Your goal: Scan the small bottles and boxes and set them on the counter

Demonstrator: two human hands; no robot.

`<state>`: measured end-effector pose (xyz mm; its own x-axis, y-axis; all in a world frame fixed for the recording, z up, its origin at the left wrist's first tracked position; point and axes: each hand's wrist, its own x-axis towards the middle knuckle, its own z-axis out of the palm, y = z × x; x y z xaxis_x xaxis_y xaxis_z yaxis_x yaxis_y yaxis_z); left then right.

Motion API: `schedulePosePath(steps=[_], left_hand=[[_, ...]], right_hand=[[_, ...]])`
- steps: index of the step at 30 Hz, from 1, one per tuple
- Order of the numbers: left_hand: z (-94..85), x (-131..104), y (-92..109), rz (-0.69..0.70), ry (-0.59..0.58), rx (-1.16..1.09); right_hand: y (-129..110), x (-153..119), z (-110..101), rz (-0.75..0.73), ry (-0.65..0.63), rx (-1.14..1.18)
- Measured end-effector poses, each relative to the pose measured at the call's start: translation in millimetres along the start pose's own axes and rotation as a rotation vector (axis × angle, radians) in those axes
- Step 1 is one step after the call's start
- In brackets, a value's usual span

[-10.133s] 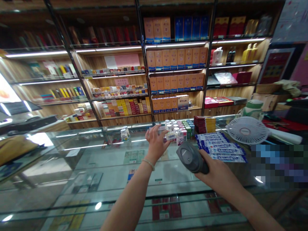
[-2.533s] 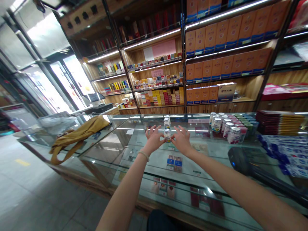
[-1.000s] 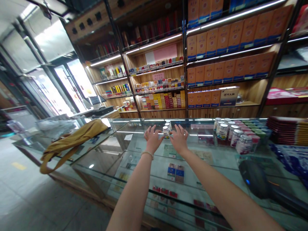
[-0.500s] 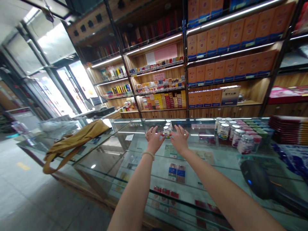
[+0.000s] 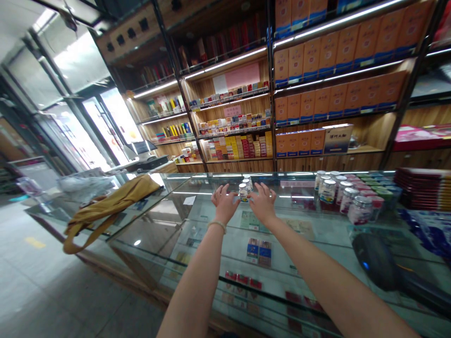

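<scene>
On the glass counter (image 5: 211,239), a small clear jar with a silvery lid (image 5: 243,191) stands upright. A second similar jar (image 5: 248,180) is close behind it, partly covered. My left hand (image 5: 224,203), with a light bracelet on the wrist, is at the front jar's left side, fingers curved and apart. My right hand (image 5: 262,203) mirrors it on the right, its fingers likewise spread. The fingertips are very near the jar; whether any still touches it is too small to tell.
To the right stand several similar jars (image 5: 327,191), with stacked dark red packs (image 5: 419,190) beyond. A black handheld scanner (image 5: 377,263) lies nearer me. On the left is a mustard-coloured bag (image 5: 109,206) with its strap over the counter edge. Stocked shelves (image 5: 239,124) line the wall.
My left hand has shifted slightly left, so its fingertips sit a little farther from the front jar. My right hand and the jars look almost unmoved.
</scene>
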<state>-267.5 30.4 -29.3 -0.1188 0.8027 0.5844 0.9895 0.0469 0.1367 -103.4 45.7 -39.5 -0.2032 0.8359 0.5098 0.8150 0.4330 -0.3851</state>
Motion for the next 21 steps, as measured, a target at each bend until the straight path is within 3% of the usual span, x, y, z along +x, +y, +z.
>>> schedulePosePath(steps=[21], left_hand=[[4.2, 2.5, -4.8, 0.03, -0.041, -0.014]], right_hand=[[3.7, 1.9, 7.4, 0.007, 0.022, 0.003]])
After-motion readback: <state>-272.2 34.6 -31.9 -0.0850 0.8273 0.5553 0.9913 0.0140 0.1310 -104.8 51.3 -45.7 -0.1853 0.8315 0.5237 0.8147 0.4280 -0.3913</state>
